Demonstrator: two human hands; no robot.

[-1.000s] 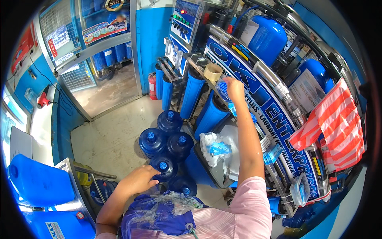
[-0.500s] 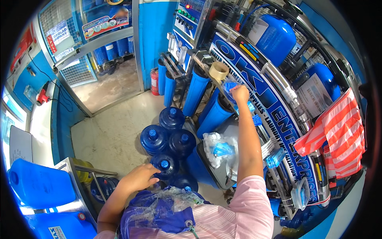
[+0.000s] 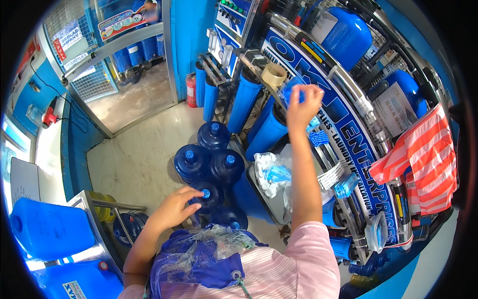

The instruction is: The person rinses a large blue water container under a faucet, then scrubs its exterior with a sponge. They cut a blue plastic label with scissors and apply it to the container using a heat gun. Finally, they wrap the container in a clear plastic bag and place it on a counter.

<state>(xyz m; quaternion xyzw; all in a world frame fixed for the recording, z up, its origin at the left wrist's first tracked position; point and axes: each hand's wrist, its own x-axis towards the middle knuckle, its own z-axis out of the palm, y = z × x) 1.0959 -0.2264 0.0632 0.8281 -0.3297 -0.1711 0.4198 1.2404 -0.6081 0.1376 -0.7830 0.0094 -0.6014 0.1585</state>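
Note:
My right hand (image 3: 303, 102) is raised and pinches a small clear blue plastic piece (image 3: 289, 92) beside a roll of tan tape (image 3: 273, 75) on a metal rack. My left hand (image 3: 175, 208) hangs low with fingers spread, resting on the cap of a round blue water jug (image 3: 207, 195). Three more blue jugs (image 3: 213, 135) stand just beyond it on the floor. A blue bag wrapped in clear plastic (image 3: 206, 254) sits against my chest.
Tall blue filter housings (image 3: 266, 132) line the rack. A bin with white and blue plastic bags (image 3: 271, 174) stands below my right arm. A red-and-white striped bag (image 3: 423, 159) hangs at right. Blue square containers (image 3: 47, 229) sit at lower left, a red extinguisher (image 3: 191, 90) near the doorway.
My right hand has lifted slightly and shifted right along the rack with the blue plastic piece. My left hand has slid forward onto the jug cap.

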